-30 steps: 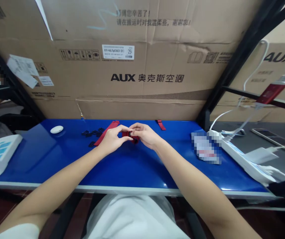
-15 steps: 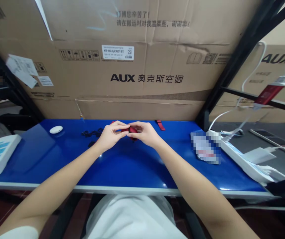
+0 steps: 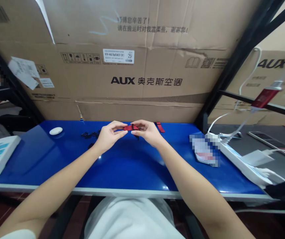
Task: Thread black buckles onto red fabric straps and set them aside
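A red strap (image 3: 128, 128) with a black buckle (image 3: 133, 127) is stretched between my two hands above the blue table. My left hand (image 3: 109, 134) pinches its left end between thumb and fingers. On the other side my right hand (image 3: 146, 132) grips the strap near the buckle, covering its right part. A small dark piece hangs below the right fingers. Behind my right hand lies another red strap (image 3: 159, 127) with a black fitting. Several black buckle pieces (image 3: 89, 135) lie left of my left hand, partly hidden by it.
The blue tabletop (image 3: 132, 166) ends at a large cardboard box (image 3: 83, 76). To the left are a white oval object (image 3: 56, 131) and a white device (image 3: 2, 154). A blurred-out packet (image 3: 204, 154) and a power strip (image 3: 242, 162) with cables line the right side. Another person sits far left.
My hands have moved slightly apart, so a flat length of red strap and the black buckle now show between them. The whole view has shifted slightly.
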The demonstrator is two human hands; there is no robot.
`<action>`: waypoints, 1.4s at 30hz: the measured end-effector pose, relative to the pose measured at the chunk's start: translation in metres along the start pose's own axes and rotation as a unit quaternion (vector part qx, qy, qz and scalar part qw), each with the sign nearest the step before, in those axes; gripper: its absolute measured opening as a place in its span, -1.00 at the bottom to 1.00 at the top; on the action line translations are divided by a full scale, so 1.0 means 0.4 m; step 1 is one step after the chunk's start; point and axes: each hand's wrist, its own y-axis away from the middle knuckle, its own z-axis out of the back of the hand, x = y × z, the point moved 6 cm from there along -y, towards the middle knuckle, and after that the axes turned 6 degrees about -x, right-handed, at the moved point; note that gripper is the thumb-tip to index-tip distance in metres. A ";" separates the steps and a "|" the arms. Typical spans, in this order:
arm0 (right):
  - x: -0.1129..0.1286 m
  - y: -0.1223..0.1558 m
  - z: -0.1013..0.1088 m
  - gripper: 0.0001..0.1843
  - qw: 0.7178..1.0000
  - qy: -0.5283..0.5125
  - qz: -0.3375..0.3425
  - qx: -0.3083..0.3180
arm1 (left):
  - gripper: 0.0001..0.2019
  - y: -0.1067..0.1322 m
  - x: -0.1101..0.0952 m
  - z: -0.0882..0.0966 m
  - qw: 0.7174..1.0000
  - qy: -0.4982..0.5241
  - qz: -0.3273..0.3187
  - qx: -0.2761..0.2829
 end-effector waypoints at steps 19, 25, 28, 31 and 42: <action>-0.029 0.009 -0.024 -0.54 0.994 -0.056 -0.093 0.027 | -0.83 0.017 -0.011 -0.003 0.957 -0.213 -0.196 -0.020; -0.014 0.004 0.026 -0.62 0.987 0.084 -0.094 0.094 | -0.81 0.011 0.022 0.017 0.920 -0.284 -0.262 0.068; -0.006 0.001 0.071 -0.61 0.968 0.194 -0.068 0.142 | -0.77 0.016 0.046 0.007 0.900 -0.306 -0.284 0.125; -0.022 -0.009 0.095 -0.61 0.943 0.265 -0.048 0.193 | -0.75 0.037 0.061 -0.029 0.890 -0.306 -0.278 0.193; -0.158 -0.037 0.137 -0.43 0.863 0.494 -0.006 0.101 | -0.72 0.088 0.097 -0.136 0.914 -0.273 -0.143 0.265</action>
